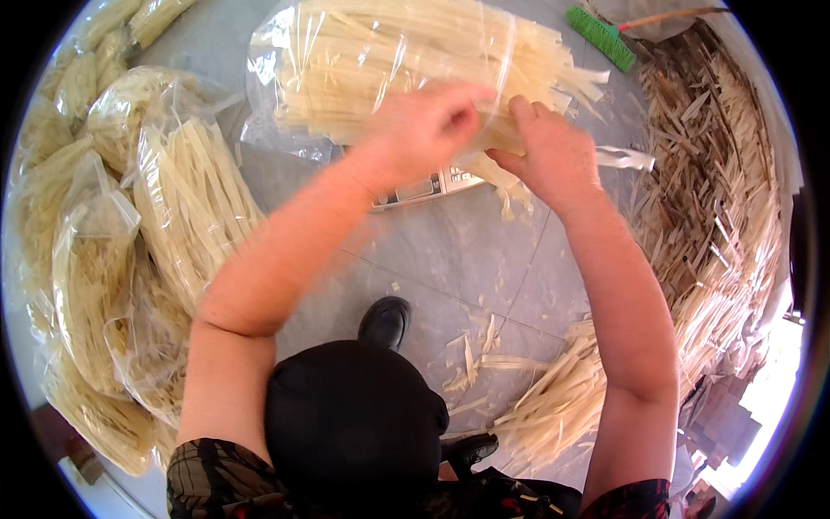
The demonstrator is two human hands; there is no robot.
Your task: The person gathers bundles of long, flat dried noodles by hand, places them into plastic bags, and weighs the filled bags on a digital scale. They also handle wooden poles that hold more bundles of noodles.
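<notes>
A clear plastic bag (264, 65) full of long, flat, pale yellow strips (415, 52) lies ahead of me, with strip ends sticking out at its right. It rests over a digital scale (421, 189), whose display and buttons show at the near edge. My left hand (424, 130) is at the near side of the bag, blurred, its fingers curled closed; what they hold, if anything, is hidden. At the bag's open end my right hand (553, 151) closes thumb and fingers around the near edge of the strips.
Several filled plastic bags of strips (190, 190) are piled at the left. Along the right lies a long heap of loose strips (718, 190), darker at the far end. A green broom (601, 37) lies at the far right. Scraps (471, 359) litter the grey tiled floor (424, 251).
</notes>
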